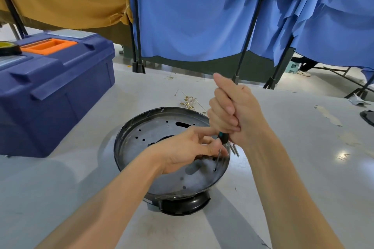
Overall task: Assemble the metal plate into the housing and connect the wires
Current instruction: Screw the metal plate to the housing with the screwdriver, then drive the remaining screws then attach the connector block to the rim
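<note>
A round black housing (182, 205) stands on the grey table with a perforated metal plate (141, 129) lying inside it. My right hand (232, 109) grips the handle of a screwdriver (222, 140) held almost upright. Its tip rests on a screw (215, 170) at the plate's right side. My left hand (188, 149) reaches over the plate and pinches the screwdriver's shaft just below the handle. A bundle of thin wires with gold terminals (189, 101) lies on the table behind the housing.
A dark blue toolbox (50, 91) with an orange handle stands at the left. Black stand legs (138, 66) and blue and mustard curtains close off the table's far edge. A black object (367, 117) pokes in at the right edge.
</note>
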